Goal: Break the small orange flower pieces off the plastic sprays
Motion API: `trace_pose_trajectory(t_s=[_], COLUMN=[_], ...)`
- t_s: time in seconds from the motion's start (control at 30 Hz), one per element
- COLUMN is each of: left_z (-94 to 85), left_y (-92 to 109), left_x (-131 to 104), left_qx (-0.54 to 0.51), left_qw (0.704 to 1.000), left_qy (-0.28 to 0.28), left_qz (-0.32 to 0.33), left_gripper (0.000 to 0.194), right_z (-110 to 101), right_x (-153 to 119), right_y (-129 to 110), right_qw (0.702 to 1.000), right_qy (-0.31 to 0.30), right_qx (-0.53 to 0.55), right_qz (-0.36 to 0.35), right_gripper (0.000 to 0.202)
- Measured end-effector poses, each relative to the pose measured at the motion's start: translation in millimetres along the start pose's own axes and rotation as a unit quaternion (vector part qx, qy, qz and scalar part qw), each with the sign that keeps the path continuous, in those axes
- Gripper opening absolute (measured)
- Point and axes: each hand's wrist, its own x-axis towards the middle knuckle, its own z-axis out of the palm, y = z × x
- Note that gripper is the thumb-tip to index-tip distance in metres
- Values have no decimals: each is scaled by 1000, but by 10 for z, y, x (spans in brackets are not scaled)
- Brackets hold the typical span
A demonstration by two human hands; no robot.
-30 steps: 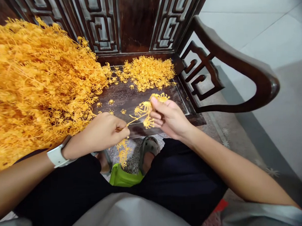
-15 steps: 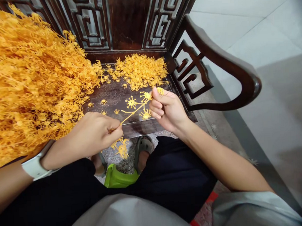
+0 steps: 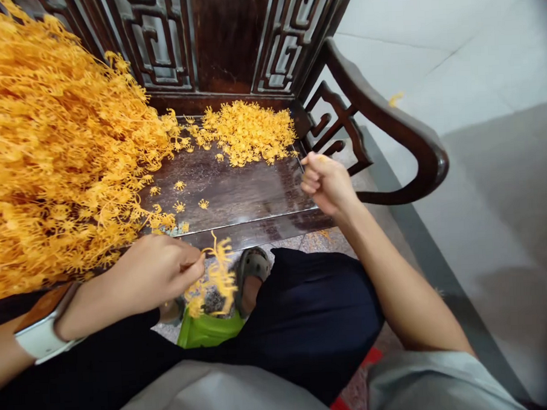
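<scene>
My left hand [image 3: 167, 267] is closed on a yellow plastic flower stem [image 3: 221, 272], whose branched, blurred sprigs hang past the fingertips above the floor. My right hand [image 3: 329, 181] is closed in a pinch by the right end of the dark wooden seat [image 3: 250, 197]. A speck of yellow shows at its fingers, but what they hold is hidden. Behind the hands lies a pile of small loose yellow plastic pieces [image 3: 252, 133] with spiky edges. A large heap of yellow plastic stems [image 3: 58, 154] fills the left side.
A carved wooden armrest [image 3: 401, 127] rises at the right and a lattice backrest [image 3: 230, 43] at the back. Several single pieces [image 3: 203, 204] lie on the seat. A blurred yellow bit [image 3: 396, 99] shows above the armrest. A green plastic object [image 3: 210, 330] stands between the feet.
The stem stretched between my hands is no longer there. My right hand has moved right, while my left has drawn back toward the lower left with sprigs hanging from it.
</scene>
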Motion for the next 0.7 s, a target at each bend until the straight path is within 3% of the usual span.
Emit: trace_pose_trajectory(t_s=[0.13,0.27,0.4,0.47,0.57,0.6,0.63,0.7], left_z=[-1,-79,-87,-77,-65,-62,-60,-59], left_y=[-129,-124,-88,-104,-161,-179,-192,-198], left_x=[12,73,112,131,162,172,184,206], left_qx=[26,53,83,94,111,114,115,113], left_qw=[999,996,993,990,988,988,987,987], left_qy=[0,-24,-49,-64,-71,-70,-71,-81], left_qz=[-36,-63,-73,-81,-83,-81,-81,-84], left_gripper=[38,45,42,42,41,40,39,38], right_z=[106,191,88,40,40,61,92,165], right_x=[-98,-80,36,73,79,73,66,58], right_y=[354,536,628,662,661,636,595,474], right_qw=[983,937,841,785,719,725,759,871], right_qy=[-129,-243,-396,-445,-496,-500,-483,-384], right_qx=[-120,-237,-364,-429,-480,-464,-427,-298], right_qz=[48,77,61,45,77,89,91,70], right_gripper=[37,32,29,26,25,24,23,34])
